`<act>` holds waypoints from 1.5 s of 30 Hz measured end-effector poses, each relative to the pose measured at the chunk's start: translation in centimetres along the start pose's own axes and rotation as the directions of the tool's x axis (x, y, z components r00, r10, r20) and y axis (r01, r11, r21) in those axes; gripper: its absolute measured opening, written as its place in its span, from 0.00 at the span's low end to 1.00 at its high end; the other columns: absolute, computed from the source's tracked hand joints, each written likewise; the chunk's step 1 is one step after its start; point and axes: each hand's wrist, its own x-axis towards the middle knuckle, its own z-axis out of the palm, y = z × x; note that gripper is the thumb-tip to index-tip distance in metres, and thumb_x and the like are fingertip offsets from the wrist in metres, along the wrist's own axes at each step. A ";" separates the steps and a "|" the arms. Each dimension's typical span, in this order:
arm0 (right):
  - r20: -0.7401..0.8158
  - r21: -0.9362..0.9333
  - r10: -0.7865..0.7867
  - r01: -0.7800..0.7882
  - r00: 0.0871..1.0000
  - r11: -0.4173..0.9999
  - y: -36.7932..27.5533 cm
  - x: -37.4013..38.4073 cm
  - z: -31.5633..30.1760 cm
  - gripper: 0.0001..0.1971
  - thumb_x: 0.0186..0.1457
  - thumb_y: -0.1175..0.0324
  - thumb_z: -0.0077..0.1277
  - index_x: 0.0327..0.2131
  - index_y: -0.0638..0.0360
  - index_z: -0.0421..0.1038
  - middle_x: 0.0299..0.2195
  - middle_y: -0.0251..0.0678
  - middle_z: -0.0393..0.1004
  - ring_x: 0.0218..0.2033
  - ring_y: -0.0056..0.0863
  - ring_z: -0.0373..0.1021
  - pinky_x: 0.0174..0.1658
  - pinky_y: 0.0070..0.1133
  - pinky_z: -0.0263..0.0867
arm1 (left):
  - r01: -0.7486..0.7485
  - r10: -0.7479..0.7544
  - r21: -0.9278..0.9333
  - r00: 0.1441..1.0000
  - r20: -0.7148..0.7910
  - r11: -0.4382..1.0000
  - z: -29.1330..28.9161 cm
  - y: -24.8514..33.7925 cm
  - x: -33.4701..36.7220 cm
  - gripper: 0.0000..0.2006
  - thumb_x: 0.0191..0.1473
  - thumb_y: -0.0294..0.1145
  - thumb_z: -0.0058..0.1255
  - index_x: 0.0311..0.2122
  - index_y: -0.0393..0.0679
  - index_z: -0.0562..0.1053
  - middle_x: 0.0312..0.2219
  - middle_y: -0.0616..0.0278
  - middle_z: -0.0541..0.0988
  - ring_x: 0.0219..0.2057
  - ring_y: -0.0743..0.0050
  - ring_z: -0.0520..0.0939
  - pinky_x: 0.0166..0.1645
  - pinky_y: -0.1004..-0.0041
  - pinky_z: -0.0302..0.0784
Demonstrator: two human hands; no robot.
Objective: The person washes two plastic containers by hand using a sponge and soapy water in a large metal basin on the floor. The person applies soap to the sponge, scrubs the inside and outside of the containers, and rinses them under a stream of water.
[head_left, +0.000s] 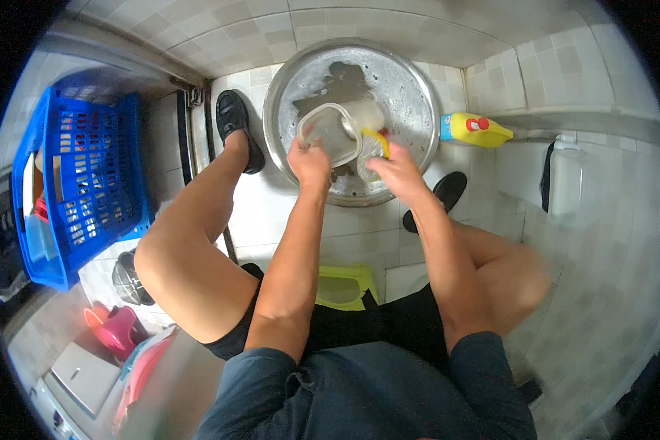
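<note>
Well, left hand point(310, 163): its fingers are clamped on the rim of a clear tub point(333, 136), on the side close to the person.
Clear tub: it is up over the big round metal basin point(271, 121), tipped so its open top shows.
Right hand point(400, 170): its fingers are pinched on a see-through thing with a yellow edge point(369, 165). That thing is blurry, so I cannot tell what it is. It is just beside the tub, at the tub's right side. I cannot tell if the two touch.
Metal basin: it sits on the white tile floor point(260, 213) near the wall. Its bottom has a dark patch and little drops.
Yellow bottle point(458, 128): it is just right of the basin, with a red cap.
Black shoes: one point(238, 121) is left of the basin, one point(449, 191) is at its lower right.
Blue basket point(99, 172): it is far off to the left, full of holes.
</note>
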 end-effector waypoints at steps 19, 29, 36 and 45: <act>-0.155 -0.245 -0.255 0.213 0.955 0.946 -4.2 1.5 0.4 0.09 0.54 0.70 0.53 0.32 0.69 0.73 0.25 0.48 0.75 0.26 0.38 0.72 0.34 0.35 0.69 | 0.101 -0.093 -0.156 0.994 0.058 0.983 0.4 0.0 -0.9 0.19 0.58 0.15 0.50 0.55 0.34 0.75 0.44 0.55 0.82 0.40 0.72 0.81 0.43 0.75 0.77; -0.188 -0.550 -0.592 0.415 0.784 0.725 -4.0 -0.2 1.4 0.08 0.49 0.76 0.56 0.32 0.68 0.70 0.31 0.51 0.71 0.34 0.55 0.70 0.38 0.42 0.68 | -0.012 0.008 -0.042 0.995 -0.102 0.999 0.8 1.1 -0.2 0.20 0.54 0.16 0.52 0.54 0.36 0.76 0.37 0.55 0.80 0.31 0.74 0.78 0.37 0.75 0.75; -0.242 -0.573 -0.588 0.376 0.772 0.728 -3.9 0.3 1.2 0.10 0.49 0.74 0.59 0.35 0.67 0.70 0.33 0.51 0.73 0.35 0.55 0.71 0.39 0.41 0.68 | -0.152 0.167 0.170 0.983 -0.079 0.974 1.1 3.1 -2.0 0.20 0.54 0.18 0.50 0.53 0.36 0.77 0.40 0.47 0.83 0.38 0.61 0.84 0.46 0.67 0.78; -0.359 -0.641 -0.451 0.135 0.817 0.756 -1.9 -0.2 1.5 0.13 0.50 0.71 0.60 0.37 0.67 0.72 0.33 0.53 0.75 0.37 0.57 0.73 0.42 0.41 0.69 | -0.362 0.420 0.388 0.905 -0.073 0.848 1.7 2.3 -2.3 0.22 0.53 0.17 0.49 0.54 0.38 0.77 0.45 0.40 0.81 0.45 0.42 0.84 0.51 0.59 0.78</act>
